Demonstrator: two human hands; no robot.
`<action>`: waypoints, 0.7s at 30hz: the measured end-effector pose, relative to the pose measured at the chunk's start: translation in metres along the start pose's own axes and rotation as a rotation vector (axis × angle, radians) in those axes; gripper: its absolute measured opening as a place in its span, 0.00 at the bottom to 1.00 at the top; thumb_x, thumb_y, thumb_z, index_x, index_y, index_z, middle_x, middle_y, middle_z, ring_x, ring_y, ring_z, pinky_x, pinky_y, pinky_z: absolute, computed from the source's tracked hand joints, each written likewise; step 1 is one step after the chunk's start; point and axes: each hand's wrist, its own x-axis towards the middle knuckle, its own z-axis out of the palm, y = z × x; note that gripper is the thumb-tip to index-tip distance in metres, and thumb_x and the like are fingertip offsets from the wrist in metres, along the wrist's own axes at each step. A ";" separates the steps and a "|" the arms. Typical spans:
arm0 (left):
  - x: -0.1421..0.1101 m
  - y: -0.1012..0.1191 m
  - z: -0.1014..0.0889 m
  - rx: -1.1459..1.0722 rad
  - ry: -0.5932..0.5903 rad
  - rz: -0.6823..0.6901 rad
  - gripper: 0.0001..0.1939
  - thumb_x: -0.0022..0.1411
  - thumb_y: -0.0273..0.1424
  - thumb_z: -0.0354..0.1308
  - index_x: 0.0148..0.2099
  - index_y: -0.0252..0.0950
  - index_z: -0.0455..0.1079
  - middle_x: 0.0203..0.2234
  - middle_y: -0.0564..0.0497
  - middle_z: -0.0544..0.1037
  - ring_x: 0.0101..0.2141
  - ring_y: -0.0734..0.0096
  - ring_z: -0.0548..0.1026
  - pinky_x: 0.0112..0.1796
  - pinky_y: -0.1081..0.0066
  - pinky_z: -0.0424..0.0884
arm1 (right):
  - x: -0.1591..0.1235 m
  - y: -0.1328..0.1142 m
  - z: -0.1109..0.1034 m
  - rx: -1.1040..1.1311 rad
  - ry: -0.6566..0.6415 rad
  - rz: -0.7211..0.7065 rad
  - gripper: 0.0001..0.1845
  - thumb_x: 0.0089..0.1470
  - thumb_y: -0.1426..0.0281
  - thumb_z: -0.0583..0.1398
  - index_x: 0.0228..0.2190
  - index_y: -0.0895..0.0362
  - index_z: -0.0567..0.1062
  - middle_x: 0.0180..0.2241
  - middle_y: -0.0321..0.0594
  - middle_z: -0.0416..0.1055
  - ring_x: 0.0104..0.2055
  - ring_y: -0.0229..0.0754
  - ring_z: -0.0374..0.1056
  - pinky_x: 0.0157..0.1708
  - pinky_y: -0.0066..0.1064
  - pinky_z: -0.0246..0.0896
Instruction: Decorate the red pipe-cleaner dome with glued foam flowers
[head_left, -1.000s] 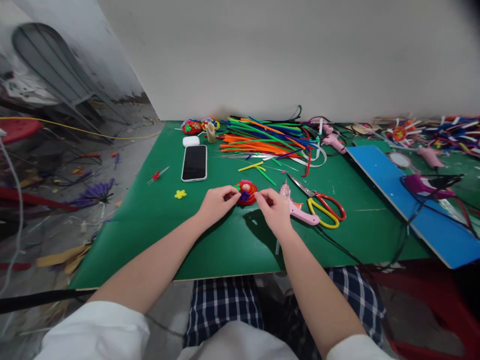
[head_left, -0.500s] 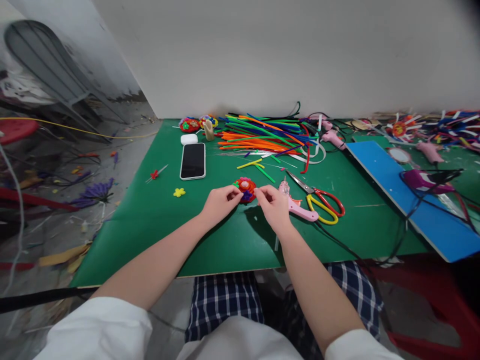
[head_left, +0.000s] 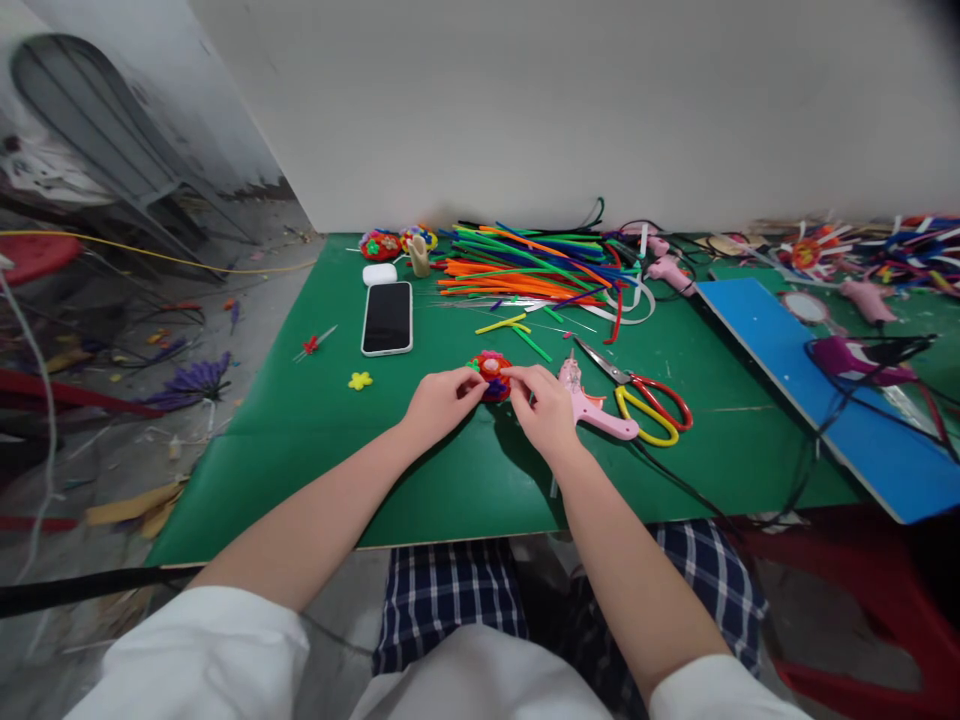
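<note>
A red ornament (head_left: 493, 366) decorated with small pipe-cleaner flowers in pink, green and purple is between my hands, just above the green table. My left hand (head_left: 444, 402) pinches its left side with thumb and fingers. On the opposite side, my right hand (head_left: 543, 408) has its fingertips against the edge, fingers bent; part of the ornament is hidden behind them. Right beside my right hand lies a pink glue gun (head_left: 600, 418), and next to it scissors (head_left: 649, 408) with red and yellow handles. A yellow flower (head_left: 361, 381) lies left of my left hand.
A phone (head_left: 388, 318) and a white case (head_left: 379, 275) lie at the back left. Bundled pipe cleaners (head_left: 525, 265) spread along the back. A blue board (head_left: 817, 390) with cables crosses the right side. A red flower (head_left: 310, 344) on a thin stem lies far left.
My right hand's fingers have shifted slightly and now reach over the ornament's right edge. My left hand keeps its pinch. The view has moved a little.
</note>
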 end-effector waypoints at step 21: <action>0.001 -0.002 0.003 0.025 0.088 0.060 0.10 0.57 0.37 0.52 0.32 0.38 0.72 0.26 0.54 0.77 0.25 0.74 0.71 0.28 0.74 0.63 | 0.000 0.008 0.006 -0.302 -0.140 -0.164 0.15 0.52 0.76 0.53 0.34 0.54 0.78 0.34 0.43 0.71 0.40 0.45 0.60 0.40 0.39 0.58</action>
